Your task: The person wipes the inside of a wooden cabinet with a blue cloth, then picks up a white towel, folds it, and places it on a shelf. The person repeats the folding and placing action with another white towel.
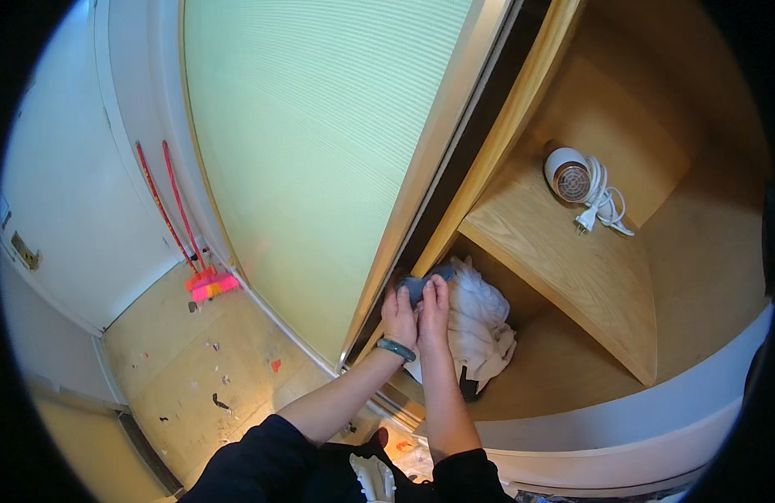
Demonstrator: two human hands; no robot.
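Observation:
My left hand (400,320), with a green bangle at the wrist, and my right hand (434,308) are close together at the cabinet's front upright. Both hold a dark blue-grey cloth (419,286) against the wooden edge; part of it is hidden behind the fingers. Right beside my right hand, a heap of white and cream fabric (481,314) lies in the lower compartment, with something black at its bottom. On the wooden shelf (569,270) above rests a white and brown hair dryer (571,176) with its white cord (604,201) bundled up.
A ribbed, pale green glass sliding door (312,138) stands left of the cabinet. Farther left, a pink broom (212,286) and another red-handled tool (183,217) lean by a white door (79,163). Small scraps lie on the tiled floor (186,352).

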